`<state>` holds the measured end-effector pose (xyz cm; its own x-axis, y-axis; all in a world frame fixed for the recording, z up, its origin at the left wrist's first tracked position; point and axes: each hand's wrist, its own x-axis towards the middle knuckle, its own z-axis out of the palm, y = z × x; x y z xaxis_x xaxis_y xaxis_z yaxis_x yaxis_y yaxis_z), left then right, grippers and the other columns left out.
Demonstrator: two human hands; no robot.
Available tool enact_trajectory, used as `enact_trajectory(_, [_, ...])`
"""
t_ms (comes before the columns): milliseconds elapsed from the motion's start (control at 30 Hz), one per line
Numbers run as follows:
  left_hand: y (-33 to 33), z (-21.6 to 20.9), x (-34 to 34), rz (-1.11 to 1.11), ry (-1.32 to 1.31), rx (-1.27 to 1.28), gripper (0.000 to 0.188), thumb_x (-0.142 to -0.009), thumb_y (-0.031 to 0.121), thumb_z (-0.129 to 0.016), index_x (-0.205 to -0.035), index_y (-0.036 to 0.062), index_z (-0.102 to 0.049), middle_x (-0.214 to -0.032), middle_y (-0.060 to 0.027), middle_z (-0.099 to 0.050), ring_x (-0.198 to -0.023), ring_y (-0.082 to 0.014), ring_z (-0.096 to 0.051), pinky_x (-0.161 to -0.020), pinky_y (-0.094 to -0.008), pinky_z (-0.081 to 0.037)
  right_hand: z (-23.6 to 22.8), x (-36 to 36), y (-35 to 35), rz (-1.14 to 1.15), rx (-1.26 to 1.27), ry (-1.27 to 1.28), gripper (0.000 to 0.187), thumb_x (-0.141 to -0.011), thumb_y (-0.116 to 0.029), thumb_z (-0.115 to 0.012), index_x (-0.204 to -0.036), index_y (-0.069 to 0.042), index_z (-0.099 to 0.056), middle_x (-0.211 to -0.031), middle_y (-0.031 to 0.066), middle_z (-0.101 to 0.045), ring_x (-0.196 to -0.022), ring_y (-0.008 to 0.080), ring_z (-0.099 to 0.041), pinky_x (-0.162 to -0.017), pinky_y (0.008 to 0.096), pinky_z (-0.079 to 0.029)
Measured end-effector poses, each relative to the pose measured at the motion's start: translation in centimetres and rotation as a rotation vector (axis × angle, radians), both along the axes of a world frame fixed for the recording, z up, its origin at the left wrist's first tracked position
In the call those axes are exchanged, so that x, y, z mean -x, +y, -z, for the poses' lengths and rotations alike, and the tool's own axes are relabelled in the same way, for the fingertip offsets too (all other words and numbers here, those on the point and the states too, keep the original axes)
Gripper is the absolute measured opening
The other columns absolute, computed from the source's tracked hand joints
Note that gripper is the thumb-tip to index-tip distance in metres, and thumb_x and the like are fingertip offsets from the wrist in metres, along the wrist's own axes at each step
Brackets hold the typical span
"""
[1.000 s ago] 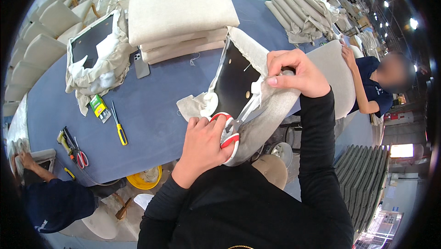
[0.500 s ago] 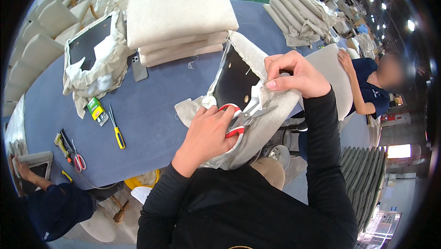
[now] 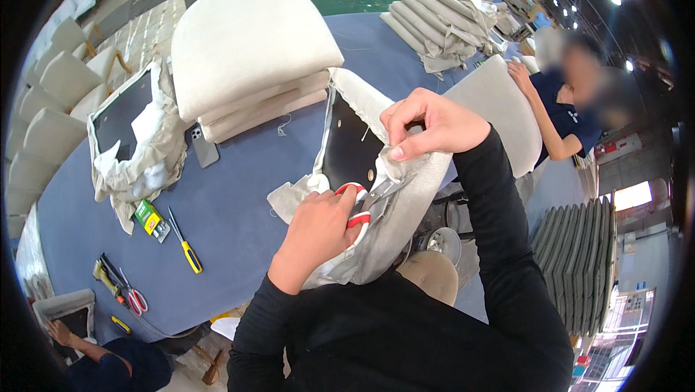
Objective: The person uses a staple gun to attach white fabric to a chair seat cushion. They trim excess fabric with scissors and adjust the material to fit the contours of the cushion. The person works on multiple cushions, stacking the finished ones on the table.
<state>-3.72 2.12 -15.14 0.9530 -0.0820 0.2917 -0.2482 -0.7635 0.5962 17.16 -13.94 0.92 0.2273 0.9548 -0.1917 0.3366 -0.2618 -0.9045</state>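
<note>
My left hand is closed around a pair of scissors with red and white handles. Their blades lie among the fabric folds and are partly hidden. Higher up to the right, my right hand pinches the edge of a light grey-beige fabric cover between thumb and fingers. That cover wraps a seat panel at the table's near edge, whose black backing board with round holes shows inside the fabric border. White padding peeks out beside the scissors.
Stacked beige cushions stand beyond the panel, with a phone beside them. Left lie another half-covered panel, a green box, a yellow-handled screwdriver and red-handled scissors. Co-workers handle panels at right and lower left.
The scissors' blades, spread above the cover before, now sit lower among the folds and show less. My right hand keeps its pinch. The whole view has shifted slightly.
</note>
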Motion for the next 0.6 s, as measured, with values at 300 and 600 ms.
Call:
enact_trajectory(300, [0.0, 1.8, -2.2, 0.054, -0.087, 0.079, 0.039, -0.086, 0.018, -0.080, -0.120, 0.0067, -0.066, -0.082, -0.0130, -0.071, -0.082, -0.0366, -0.071, -0.072, -0.0490, -0.056, 0.3, 0.0, -0.5, -0.005, -0.002, 0.028, 0.018, -0.087, -0.010, -0.086, -0.080, 0.002, -0.075, -0.074, 0.0020, -0.061, -0.075, 0.0136, -0.056, -0.072, 0.0326, -0.042])
enact_trajectory(600, [-0.6, 3.0, -3.9, 0.105, -0.005, 0.046, 0.040, -0.085, 0.019, -0.080, -0.121, 0.0069, -0.067, -0.079, -0.0130, -0.068, -0.081, -0.0349, -0.071, -0.070, -0.0476, -0.057, 0.5, -0.5, -1.6, 0.038, -0.043, 0.059, 0.021, -0.087, -0.013, -0.088, -0.079, 0.001, -0.075, -0.075, 0.0023, -0.061, -0.077, 0.0142, -0.056, -0.073, 0.0330, -0.043])
